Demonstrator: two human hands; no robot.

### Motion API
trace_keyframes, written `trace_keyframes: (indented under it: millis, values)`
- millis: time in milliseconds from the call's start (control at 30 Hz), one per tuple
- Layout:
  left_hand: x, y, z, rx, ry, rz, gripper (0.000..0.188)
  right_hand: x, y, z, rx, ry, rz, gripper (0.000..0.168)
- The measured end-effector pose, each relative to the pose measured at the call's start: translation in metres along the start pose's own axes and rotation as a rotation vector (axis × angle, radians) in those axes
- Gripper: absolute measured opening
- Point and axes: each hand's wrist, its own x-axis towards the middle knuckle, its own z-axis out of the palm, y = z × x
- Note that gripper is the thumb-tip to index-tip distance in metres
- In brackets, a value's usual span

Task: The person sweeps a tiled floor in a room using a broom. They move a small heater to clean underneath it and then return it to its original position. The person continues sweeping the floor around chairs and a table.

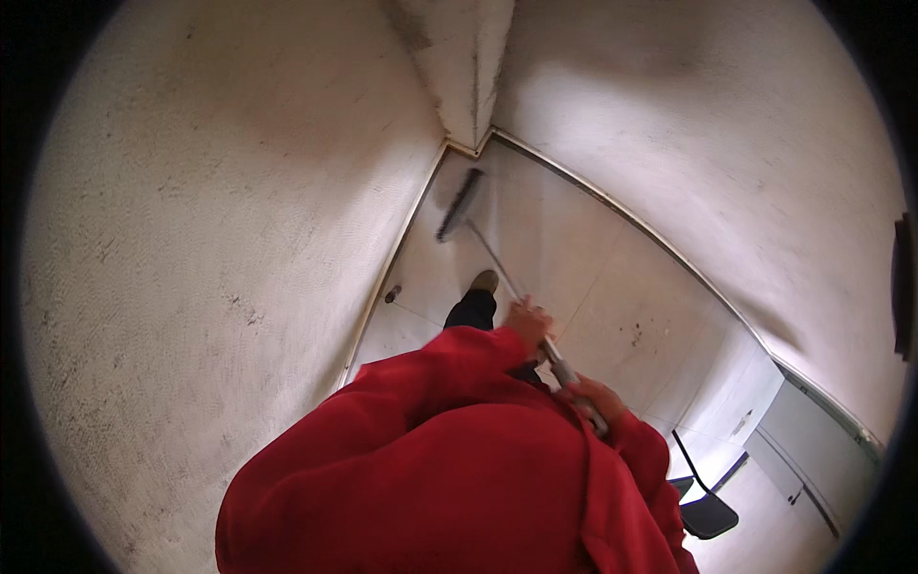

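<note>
Both my hands grip the pale pole of a long-handled floor brush. My left hand (528, 324) is closed around the thinner part of the pole (495, 259), farther from my body. Nearer my body, my right hand (597, 399) holds the thicker end of the handle (564, 372). The dark, wide brush head (460, 205) lies on the pale tiled floor near the corner, slightly blurred. One shoe (485, 280) stands on the floor close to the pole, below the brush head.
Scuffed walls (215, 179) meet at a projecting corner (473, 107) ahead. A small dark object (392, 293) sits by the left wall. Dark specks (635, 333) mark the floor to the right. A black folding chair (709, 515) and a grey door (817, 445) are at lower right.
</note>
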Motion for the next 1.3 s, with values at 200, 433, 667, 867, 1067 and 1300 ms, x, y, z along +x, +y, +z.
trace_keyframes:
  millis: [200,433,667,867,1067,1300]
  values:
    - [0.023,-0.094,0.03,0.124,-0.295,-0.088,0.03,0.081,-0.018,-0.02,0.32,-0.161,0.153,0.02]
    - [0.056,-0.018,0.052,0.054,-0.117,0.097,0.011,0.022,-0.008,-0.032,0.337,0.032,-0.122,0.012]
    - [0.056,-0.012,0.012,0.194,-0.142,0.192,0.009,0.007,-0.016,-0.002,0.061,0.042,-0.276,0.01]
    - [0.111,-0.074,0.038,0.144,-0.174,-0.056,0.02,0.072,-0.059,-0.047,0.238,-0.112,-0.179,0.016]
    - [0.124,-0.022,0.073,0.164,-0.552,0.118,0.036,0.048,-0.017,-0.106,0.42,-0.186,-0.281,0.021]
    - [0.132,0.075,0.102,0.145,-0.584,0.411,0.029,-0.001,0.036,-0.115,0.792,-0.044,-0.457,0.017]
